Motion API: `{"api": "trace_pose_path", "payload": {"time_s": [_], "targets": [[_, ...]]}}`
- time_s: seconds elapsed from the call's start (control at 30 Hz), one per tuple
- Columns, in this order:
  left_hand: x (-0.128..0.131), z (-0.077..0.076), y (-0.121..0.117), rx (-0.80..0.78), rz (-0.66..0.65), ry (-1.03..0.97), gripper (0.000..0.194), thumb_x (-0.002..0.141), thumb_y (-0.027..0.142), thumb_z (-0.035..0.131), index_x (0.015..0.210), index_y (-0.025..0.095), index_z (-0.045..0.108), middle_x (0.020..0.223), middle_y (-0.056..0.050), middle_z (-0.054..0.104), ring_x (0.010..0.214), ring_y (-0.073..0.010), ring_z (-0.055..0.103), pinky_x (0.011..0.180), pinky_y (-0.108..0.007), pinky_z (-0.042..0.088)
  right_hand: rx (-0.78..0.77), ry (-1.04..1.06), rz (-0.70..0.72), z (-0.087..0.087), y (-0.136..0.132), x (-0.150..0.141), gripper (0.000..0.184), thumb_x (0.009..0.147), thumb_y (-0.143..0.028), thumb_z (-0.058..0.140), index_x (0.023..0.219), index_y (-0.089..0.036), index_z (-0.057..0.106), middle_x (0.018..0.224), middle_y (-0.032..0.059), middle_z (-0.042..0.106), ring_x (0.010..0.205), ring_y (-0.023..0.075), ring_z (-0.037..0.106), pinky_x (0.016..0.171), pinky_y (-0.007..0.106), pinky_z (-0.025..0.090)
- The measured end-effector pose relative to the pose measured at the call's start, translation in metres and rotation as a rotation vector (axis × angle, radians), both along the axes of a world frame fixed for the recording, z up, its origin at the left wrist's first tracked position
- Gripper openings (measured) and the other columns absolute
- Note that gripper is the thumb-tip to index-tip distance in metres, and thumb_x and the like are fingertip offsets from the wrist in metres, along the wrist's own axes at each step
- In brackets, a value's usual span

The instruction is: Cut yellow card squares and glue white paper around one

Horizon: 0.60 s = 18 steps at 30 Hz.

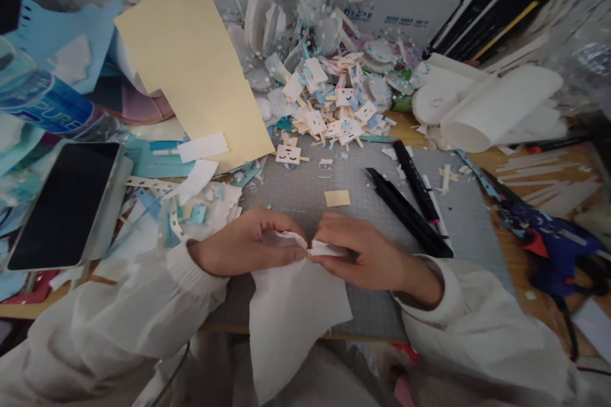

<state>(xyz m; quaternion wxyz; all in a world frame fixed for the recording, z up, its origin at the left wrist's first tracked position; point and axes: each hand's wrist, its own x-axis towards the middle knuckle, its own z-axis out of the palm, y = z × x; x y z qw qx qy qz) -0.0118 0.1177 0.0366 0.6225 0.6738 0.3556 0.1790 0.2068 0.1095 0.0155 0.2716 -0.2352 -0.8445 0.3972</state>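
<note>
A white sheet of paper (296,318) hangs from my fingers over the front edge of the table. My left hand (258,240) pinches its upper edge between thumb and forefinger. Close beside it, my right hand (358,249) grips the same paper, the thumbs almost meeting. Part of the paper is bunched or folded inside both hands, so its shape there is hidden. Just beyond my fingers lies a small cream paper rectangle (337,198) on the grey cutting mat (305,181). Farther back rests a little paper figure with a drawn face (288,154).
Several small paper figures (334,121) are heaped at the back. To the right lie a black utility knife (405,210), a black marker (415,178) and a blue glue gun (558,241). Leftward are a phone (67,203), a water bottle (48,102) and a large cream sheet (191,44).
</note>
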Motion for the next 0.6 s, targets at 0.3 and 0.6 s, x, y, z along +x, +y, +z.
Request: {"api": "trace_pose_path", "payload": {"time_s": [0.3,0.6], "targets": [[0.0027,-0.0089,-0.0049,-0.651,0.138,-0.125,0.027,0.068,0.037,0.079,0.077,0.014,0.067,0.062,0.002,0.063,0.05,-0.0078,0.053,0.048,-0.018,0.042,0.382,0.157,-0.009,-0.0028,-0.0043,0.0017,0.007,0.095,-0.016,0.048,0.098,-0.017,0.055,0.079,0.0048,0.062,0.078,0.017,0.054,0.074,0.032,0.045],[0.0005,-0.0026,-0.0017,-0.617,0.106,-0.046,0.032,0.07,0.044,0.077,0.072,0.015,0.063,0.06,0.004,0.059,0.049,-0.0068,0.051,0.045,-0.016,0.038,0.256,0.014,-0.023,0.0013,-0.0038,0.0019,0.007,0.096,-0.018,0.046,0.09,-0.019,0.048,0.08,0.0032,0.057,0.077,0.0168,0.048,0.072,0.031,0.042]]}}
